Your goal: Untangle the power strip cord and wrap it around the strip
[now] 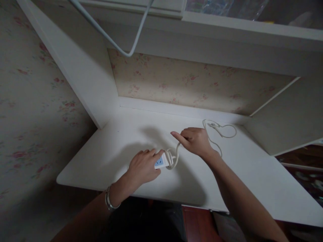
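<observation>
A small white power strip (pixel 161 161) with a blue socket face lies on the white desk (pixel 106 158). My left hand (pixel 144 166) rests over it, fingers curled around its body. Its white cord (pixel 222 134) runs right in loose loops to the plug end near the back wall. My right hand (pixel 194 139) holds the cord close to the strip, most fingers curled on it and the index finger pointing left. A silver bracelet (pixel 109 200) sits on my left wrist.
The desk sits in a white alcove with flowered wallpaper (pixel 191 80) behind. A white side panel (pixel 75 64) stands at left, a shelf (pixel 285 117) at right. A pale cable (pixel 111 37) hangs from above. A glass-fronted cabinet (pixel 252 10) is overhead.
</observation>
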Tool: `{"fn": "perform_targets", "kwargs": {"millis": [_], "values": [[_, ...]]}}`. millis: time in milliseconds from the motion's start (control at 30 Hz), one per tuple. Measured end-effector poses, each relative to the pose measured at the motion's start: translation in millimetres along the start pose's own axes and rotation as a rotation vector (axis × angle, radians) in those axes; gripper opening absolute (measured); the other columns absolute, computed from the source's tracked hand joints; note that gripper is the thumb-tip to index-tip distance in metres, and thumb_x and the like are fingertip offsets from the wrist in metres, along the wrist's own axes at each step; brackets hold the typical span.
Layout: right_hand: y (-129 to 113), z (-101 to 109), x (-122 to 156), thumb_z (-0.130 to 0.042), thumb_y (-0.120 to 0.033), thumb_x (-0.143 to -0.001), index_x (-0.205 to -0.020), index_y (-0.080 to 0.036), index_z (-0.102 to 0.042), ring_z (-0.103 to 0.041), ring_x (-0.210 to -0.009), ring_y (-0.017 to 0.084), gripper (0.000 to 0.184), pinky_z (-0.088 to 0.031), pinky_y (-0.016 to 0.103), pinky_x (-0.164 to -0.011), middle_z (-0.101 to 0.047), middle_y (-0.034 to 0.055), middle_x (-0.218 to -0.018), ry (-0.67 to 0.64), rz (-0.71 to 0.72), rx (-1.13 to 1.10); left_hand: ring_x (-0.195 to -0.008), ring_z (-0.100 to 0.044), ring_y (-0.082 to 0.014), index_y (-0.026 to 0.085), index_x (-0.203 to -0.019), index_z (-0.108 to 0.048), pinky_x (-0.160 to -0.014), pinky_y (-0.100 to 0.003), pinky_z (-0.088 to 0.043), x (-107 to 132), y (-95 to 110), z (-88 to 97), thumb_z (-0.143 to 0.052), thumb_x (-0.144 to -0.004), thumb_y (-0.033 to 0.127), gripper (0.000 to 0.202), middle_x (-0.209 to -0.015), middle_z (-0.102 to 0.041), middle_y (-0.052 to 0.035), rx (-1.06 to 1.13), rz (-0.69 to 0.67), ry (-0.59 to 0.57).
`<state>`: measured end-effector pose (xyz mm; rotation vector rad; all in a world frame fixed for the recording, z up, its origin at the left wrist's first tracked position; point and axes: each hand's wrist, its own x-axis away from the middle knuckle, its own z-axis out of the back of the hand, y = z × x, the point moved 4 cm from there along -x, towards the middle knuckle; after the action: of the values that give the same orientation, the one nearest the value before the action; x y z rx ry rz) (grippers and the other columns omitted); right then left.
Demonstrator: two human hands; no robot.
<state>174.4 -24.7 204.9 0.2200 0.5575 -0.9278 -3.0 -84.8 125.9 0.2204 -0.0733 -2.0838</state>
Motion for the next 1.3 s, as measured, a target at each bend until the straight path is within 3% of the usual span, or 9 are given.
{"fn": "perform_targets", "kwargs": {"millis": [300, 600, 833, 1033, 1300], "values": [[-34, -3, -23, -0.042, -0.044, -0.096, -0.045, -0.017, -0.051, -0.039, -0.047, 0.009, 0.058, -0.023, 0.026, -0.054, -0.044, -0.001, -0.045, -0.034, 0.15, -0.163, -0.088, -0.065, -0.0246, 0.028, -0.128, -0.048, -0.077, -0.036, -0.05, 7, 19, 4.7, -0.065, -0.073, 0.034, 0.058, -0.099, -0.067, -0.003, 0.093, -0.113, -0.086], [-20, -37, -25, -0.043, -0.044, -0.094, -0.042, -0.017, -0.034, -0.024, -0.042, 0.006, 0.059, -0.019, 0.024, -0.048, -0.028, -0.0047, -0.042, -0.058, 0.008, -0.362, -0.089, -0.065, -0.0261, 0.027, -0.12, -0.053, -0.079, -0.039, -0.048, 21, 39, 36.2, -0.056, -0.065, 0.08, 0.076, -0.099, -0.067, -0.0024, 0.241, -0.262, -0.123], [-7, -69, -2, -0.038, -0.05, -0.095, -0.045, -0.018, -0.033, -0.026, -0.044, 0.008, 0.059, -0.021, 0.024, -0.049, -0.027, -0.0048, -0.044, -0.216, -0.202, -0.457, -0.091, -0.063, -0.0261, 0.024, -0.109, -0.053, -0.081, -0.041, -0.047, 24, 39, 42.7, -0.056, -0.071, 0.073, 0.063, -0.096, -0.065, -0.0036, 0.302, -0.198, -0.128], [3, -93, 33, -0.029, -0.051, -0.096, -0.047, -0.019, -0.045, -0.042, -0.047, 0.01, 0.061, -0.029, 0.024, -0.053, -0.045, -0.0014, -0.046, -0.403, -0.346, -0.446, -0.1, -0.062, -0.0284, 0.023, -0.113, -0.05, -0.087, -0.044, -0.047, 23, 29, 47.2, -0.062, -0.07, 0.065, 0.061, -0.104, -0.065, -0.0055, 0.31, -0.149, -0.076], [18, -91, 67, -0.024, -0.056, -0.096, -0.048, -0.02, -0.048, -0.048, -0.047, 0.012, 0.064, -0.032, 0.024, -0.052, -0.049, 0.0009, -0.046, -0.422, -0.489, -0.415, -0.099, -0.064, -0.0282, 0.025, -0.133, -0.038, -0.085, -0.043, -0.049, 16, 20, 47.7, -0.061, -0.069, 0.072, 0.082, -0.116, -0.066, -0.0085, 0.301, -0.126, 0.001]]}}
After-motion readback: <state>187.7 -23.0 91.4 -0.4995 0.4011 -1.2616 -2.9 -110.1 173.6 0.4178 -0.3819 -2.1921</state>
